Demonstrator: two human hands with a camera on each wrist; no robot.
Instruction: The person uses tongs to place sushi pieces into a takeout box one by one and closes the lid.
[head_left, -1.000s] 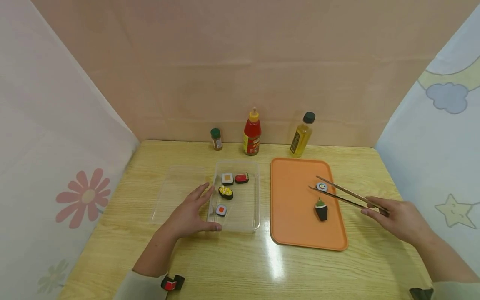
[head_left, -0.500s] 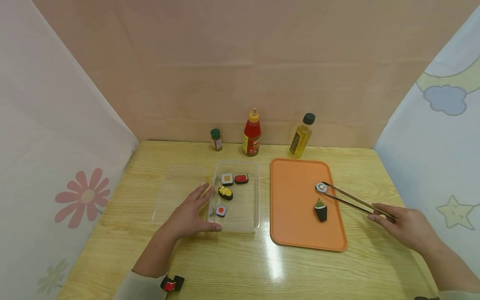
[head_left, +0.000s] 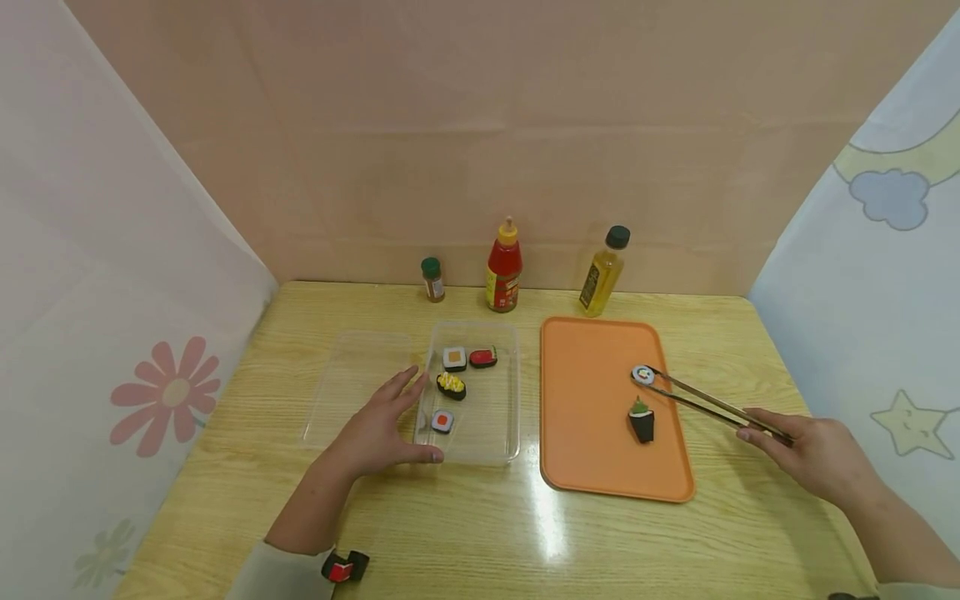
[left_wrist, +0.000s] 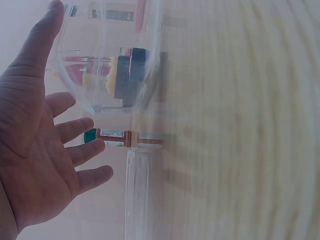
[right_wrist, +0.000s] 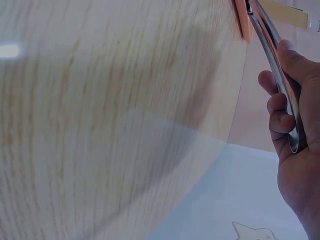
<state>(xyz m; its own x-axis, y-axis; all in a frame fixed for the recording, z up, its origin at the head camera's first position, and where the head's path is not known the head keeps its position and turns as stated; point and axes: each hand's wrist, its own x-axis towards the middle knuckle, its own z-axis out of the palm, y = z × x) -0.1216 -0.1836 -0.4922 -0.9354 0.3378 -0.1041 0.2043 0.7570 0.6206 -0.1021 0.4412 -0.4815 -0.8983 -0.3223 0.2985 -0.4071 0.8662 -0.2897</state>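
Note:
My right hand (head_left: 821,458) grips metal tongs (head_left: 712,407), fingers curled round the handle end, as the right wrist view also shows. The tong tips stand on either side of a round sushi roll (head_left: 642,375) on the orange tray (head_left: 585,467). Just in front of that roll lies a dark cone-shaped hand roll (head_left: 642,422). With fingers spread, my left hand (head_left: 382,429) rests at the left side of a clear plastic box (head_left: 487,433). Inside the box are several sushi pieces, among them a yellow-topped one (head_left: 452,385) and a red-topped one (head_left: 483,357).
A clear lid (head_left: 352,375) lies left of the box, partly behind my left hand. Along the back stand a small green-capped spice jar (head_left: 433,280), a red sauce bottle (head_left: 504,271) and an oil bottle (head_left: 602,273). Cloth walls enclose the wooden table (head_left: 480,533).
The tongs drew back slightly to the right and their tips narrowed from wide apart to close about the round sushi roll. My left hand stayed in place.

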